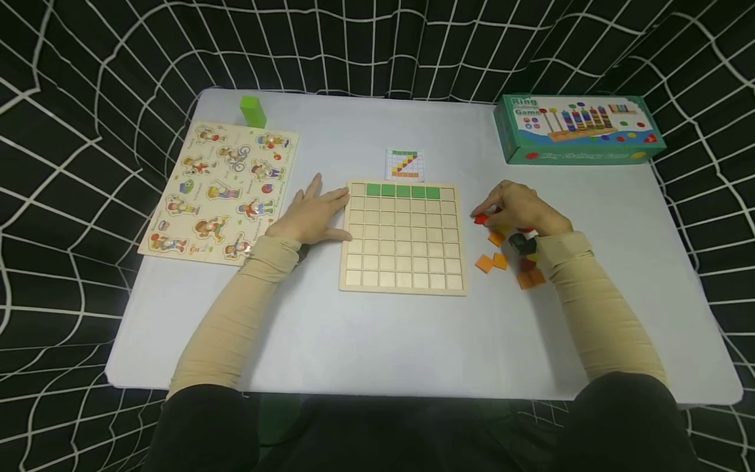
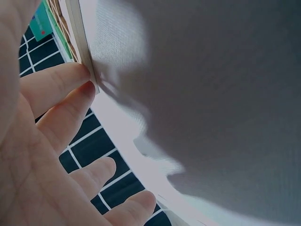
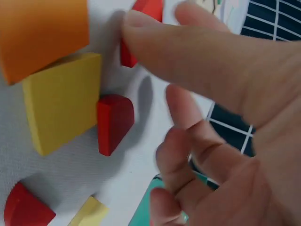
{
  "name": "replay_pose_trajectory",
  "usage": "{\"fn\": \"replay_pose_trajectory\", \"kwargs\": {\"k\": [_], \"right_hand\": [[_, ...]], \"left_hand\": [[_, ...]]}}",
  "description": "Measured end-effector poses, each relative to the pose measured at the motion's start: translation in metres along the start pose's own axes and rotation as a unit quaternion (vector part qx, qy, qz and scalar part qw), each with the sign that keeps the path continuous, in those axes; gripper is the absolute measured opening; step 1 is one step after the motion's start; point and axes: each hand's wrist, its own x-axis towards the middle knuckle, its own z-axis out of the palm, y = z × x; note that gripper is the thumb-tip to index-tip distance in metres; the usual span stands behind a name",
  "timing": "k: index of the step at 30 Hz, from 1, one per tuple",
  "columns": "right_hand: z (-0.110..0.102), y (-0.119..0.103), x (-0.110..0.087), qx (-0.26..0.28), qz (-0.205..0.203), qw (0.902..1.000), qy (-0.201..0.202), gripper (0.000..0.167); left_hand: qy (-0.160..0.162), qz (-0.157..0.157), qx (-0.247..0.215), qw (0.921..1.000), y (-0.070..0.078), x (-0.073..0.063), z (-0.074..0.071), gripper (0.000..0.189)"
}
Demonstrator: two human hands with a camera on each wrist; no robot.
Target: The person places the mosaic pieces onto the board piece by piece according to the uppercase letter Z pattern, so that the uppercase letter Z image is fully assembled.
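Note:
A wooden grid board (image 1: 404, 292) lies mid-table, with a row of green tiles (image 1: 403, 191) in its top row. My left hand (image 1: 309, 215) rests at its left side, fingers spread and fairly straight; in the left wrist view two fingertips (image 2: 84, 73) touch the board's edge (image 2: 80, 37). On the right, my right hand (image 1: 519, 208) pinches a red tile (image 3: 151, 6) between thumb and index finger, the thumb covering part of it. Below that hand are loose pieces: an orange tile (image 3: 42, 33), a yellow tile (image 3: 63, 101) and another red piece (image 3: 115, 122).
A small pattern card (image 1: 404, 164) lies just beyond the board. To the left is a wooden picture puzzle (image 1: 197, 177) of figures, with a green block (image 1: 253, 111) behind it. A green Ring Challenge Game box (image 1: 580, 131) stands back right. Netting (image 1: 354, 46) surrounds the white table (image 1: 366, 354).

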Motion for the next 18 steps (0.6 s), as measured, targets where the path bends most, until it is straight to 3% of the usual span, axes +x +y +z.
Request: {"fn": "replay_pose_trajectory", "kwargs": {"k": [7,12,18], "right_hand": [[0.0009,-0.0028,0.0023,-0.024,0.064,0.9968,0.042,0.04],[0.0049,-0.0018,0.0035,-0.04,0.053,0.9972,0.034,0.037],[0.0006,-0.0087,0.0049,0.028,0.06,0.9976,0.019,0.032]], "left_hand": [[0.0,-0.001,0.004,1.0,0.0001,-0.0005,-0.0006,0.094],[0.001,-0.002,-0.002,1.0,-0.0005,-0.0014,-0.0001,0.094],[0.004,0.002,-0.004,1.0,-0.0007,-0.0008,0.001,0.093]]}}
